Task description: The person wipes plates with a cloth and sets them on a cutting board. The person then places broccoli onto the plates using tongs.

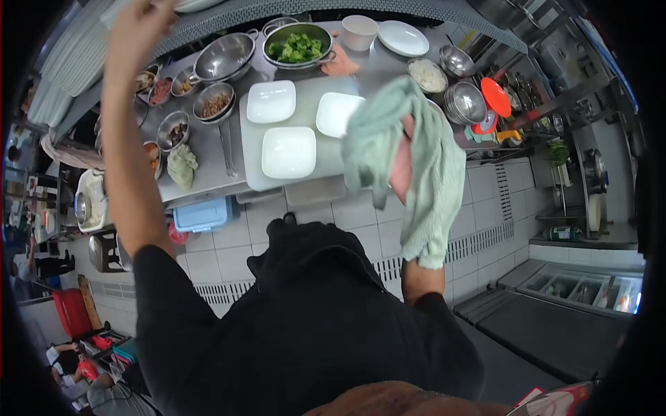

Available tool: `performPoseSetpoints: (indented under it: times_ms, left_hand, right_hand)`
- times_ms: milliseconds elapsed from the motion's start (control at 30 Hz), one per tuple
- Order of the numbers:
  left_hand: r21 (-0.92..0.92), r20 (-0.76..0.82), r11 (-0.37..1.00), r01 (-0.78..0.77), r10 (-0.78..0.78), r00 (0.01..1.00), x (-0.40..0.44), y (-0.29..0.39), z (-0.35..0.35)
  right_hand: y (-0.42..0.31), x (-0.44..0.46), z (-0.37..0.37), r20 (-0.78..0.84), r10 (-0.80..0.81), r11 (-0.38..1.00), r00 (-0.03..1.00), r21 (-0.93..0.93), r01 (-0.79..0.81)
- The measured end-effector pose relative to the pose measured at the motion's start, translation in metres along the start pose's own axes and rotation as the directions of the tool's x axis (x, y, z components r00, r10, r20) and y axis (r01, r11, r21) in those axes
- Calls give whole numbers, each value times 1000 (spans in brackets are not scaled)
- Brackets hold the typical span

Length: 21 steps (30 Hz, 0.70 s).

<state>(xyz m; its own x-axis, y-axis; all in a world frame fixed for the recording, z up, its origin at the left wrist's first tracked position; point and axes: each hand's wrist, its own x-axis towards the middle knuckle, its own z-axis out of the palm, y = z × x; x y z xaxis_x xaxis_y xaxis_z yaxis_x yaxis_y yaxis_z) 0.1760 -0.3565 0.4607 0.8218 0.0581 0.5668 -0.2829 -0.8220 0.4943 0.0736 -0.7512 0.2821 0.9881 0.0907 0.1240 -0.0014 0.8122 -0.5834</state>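
My left hand (149, 19) is raised at the top left beside the shelf and the stacked white plates (73, 45). Its fingers look loosely apart, holding nothing I can see, and it is partly cut off. A pale green towel (437, 187) drapes over my right hand and forearm; my right hand (402, 163) shows only in part between its folds, gripping the cloth. Left of the towel, three white square dishes sit on a white cutting board (253, 173): one at the back (271, 102), one at the front (288, 152), one at the right (338, 114), partly behind the towel.
A colander of broccoli (297, 48), a metal bowl (225, 57) and a white oval plate (403, 38) stand along the back. Small ingredient bowls (214, 102), tongs (227, 149) and a crumpled cloth (182, 166) lie left. Stacked metal bowls (465, 102) stand right.
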Motion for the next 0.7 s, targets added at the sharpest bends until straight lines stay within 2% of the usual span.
performPoseSetpoints:
  times_ms: [33,67,100,167,233,267,300,400,433,500,533,600,633,700]
  left_hand:
    - [-172,99,981,88,-72,992,-51,24,19]
    - [-336,124,940,62,-21,992,-98,57,36]
    - [-353,217,934,64,15,976,-133,56,51]
    - [-400,102,913,77,-39,994,-185,81,70]
    - [-590,117,766,256,-233,966,-220,72,83]
    - [-674,241,619,404,-333,912,-239,55,77]
    - [-721,262,515,463,-417,871,-257,37,69]
    - [-793,-40,542,278,-502,864,-308,12,28]
    - [-814,-40,526,245,-472,881,-331,-1,13]
    - [-679,84,642,357,-415,906,-374,-13,-5]
    - [-532,205,715,453,-411,888,-385,-1,-12]
    - [-181,434,824,537,-423,795,-403,27,-28]
    - [-163,518,806,569,-421,745,-413,29,-32]
    - [-119,669,785,608,-389,633,-428,23,-43]
  right_hand:
    - [8,6,3,65,-24,999,998,-23,25]
    - [13,8,16,110,79,997,991,-2,-79]
    - [15,12,39,166,187,981,968,15,-192]
    - [36,19,54,272,355,924,894,43,-380]
    - [59,13,59,353,476,855,805,30,-518]
    - [64,6,68,388,538,813,748,-4,-583]
    - [69,0,76,419,596,767,686,-44,-640]
    - [55,1,77,244,865,501,438,-434,-749]
    - [61,2,65,211,932,357,293,-415,-837]
    - [86,-3,30,-10,942,241,335,-673,-699]
    - [88,-24,43,-166,813,145,558,-871,-470]
    - [106,-36,56,-62,889,78,455,-956,-284]
    - [115,-38,64,-20,918,56,395,-982,-179]
    - [112,-39,130,128,986,148,110,-968,-202]
